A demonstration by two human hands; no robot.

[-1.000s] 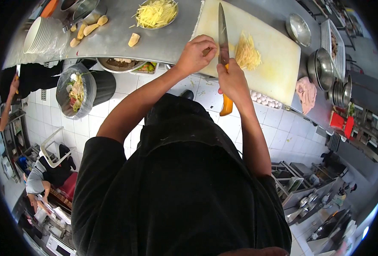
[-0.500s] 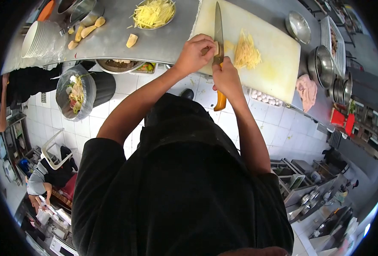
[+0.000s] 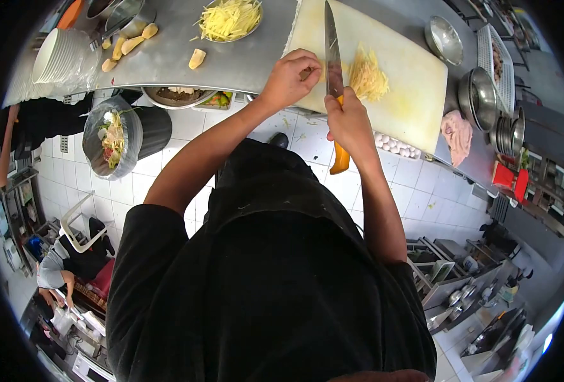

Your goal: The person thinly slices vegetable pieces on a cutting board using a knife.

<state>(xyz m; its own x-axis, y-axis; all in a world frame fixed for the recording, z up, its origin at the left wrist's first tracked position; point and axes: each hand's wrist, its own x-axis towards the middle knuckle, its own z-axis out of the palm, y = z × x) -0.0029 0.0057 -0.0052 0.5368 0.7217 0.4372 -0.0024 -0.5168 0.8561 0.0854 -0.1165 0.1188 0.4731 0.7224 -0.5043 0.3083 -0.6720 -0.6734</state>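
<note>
At the board (image 3: 415, 79), the right hand (image 3: 350, 122), gripping the knife (image 3: 334, 67), has shifted right, likely between cuts; whether the curled left hand (image 3: 290, 79) pinches anything, I can't tell.

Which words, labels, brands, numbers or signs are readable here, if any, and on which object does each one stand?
None can be read.
Knife: no legible marking.
Cutting board: no lettering visible.
White appliance, lower left: too small and blurred to tell whether it carries any text.

Yellow-handled long steel knife (image 3: 333, 54): grip partly hidden by right hand (image 3: 349, 122)
White rectangular plastic basket (image 3: 506, 94), right: contents (image 3: 497, 63) too small to tell
</note>
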